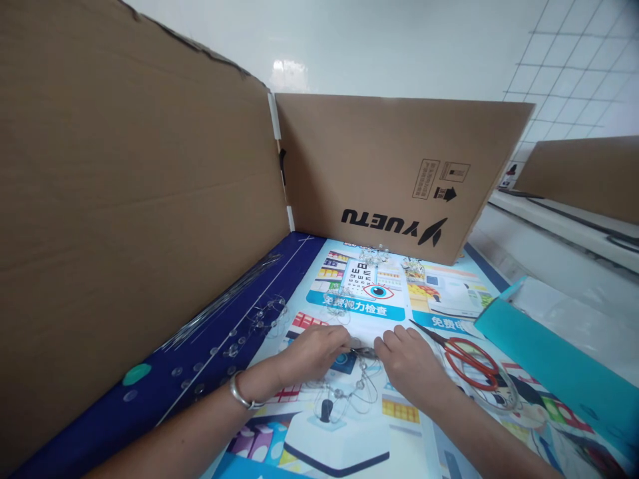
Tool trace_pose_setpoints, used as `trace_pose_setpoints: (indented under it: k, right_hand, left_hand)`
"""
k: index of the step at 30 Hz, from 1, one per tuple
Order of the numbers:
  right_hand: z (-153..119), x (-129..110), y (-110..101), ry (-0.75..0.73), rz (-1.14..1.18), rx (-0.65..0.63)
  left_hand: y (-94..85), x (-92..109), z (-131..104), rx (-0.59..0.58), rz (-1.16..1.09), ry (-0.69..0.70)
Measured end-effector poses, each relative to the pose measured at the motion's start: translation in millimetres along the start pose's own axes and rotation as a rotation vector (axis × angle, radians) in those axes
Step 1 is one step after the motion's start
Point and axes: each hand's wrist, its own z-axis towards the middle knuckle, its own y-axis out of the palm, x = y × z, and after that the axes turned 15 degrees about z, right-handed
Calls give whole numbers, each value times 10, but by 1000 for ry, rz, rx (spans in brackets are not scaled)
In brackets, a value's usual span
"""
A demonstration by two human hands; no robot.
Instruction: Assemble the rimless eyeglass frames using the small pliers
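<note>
Mostly, smooth surfaces surround the work: matte brown cardboard panels (329, 153) stand upright at the left and the far side, and a glossy printed sheet (399, 409) covers the tabletop. Along its dark blue border lie thin, straight metal-coloured wires (219, 303), loose round clear beads (198, 366) and a flat green oval (136, 374). At the far edge, near the cardboard, sit small tangled clusters (374, 256) of beads and fine wire. To the right, red-handled scissors (450, 342) with dark, tapering blades overlap a clear, curled coil (510, 397), just beside a teal box (549, 366).

The beaded wire strand (339, 393) is on the sheet's near middle, between and below the hands — fine looping wire, springy and loosely curved, with clear, rounded beads spaced along it. Left hand (319, 349) and right hand (412, 369) face each other, fingers curled tight, pinching opposite ends of a small greyish piece (363, 351) at the strand's top — too blurred to tell its exact form. A smooth silvery bangle (238, 394) circles the left wrist.
</note>
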Motion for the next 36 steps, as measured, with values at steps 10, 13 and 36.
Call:
trace_pose_setpoints:
  k: [10, 13, 36]
  right_hand:
    - [4, 12, -44, 36, 53, -11]
    - [12, 7, -51, 38, 47, -12]
    - [55, 14, 21, 9, 14, 13]
  left_hand:
    - [10, -8, -26, 53, 10, -4]
    - [11, -16, -27, 65, 12, -6]
    - [31, -34, -15, 57, -56, -25]
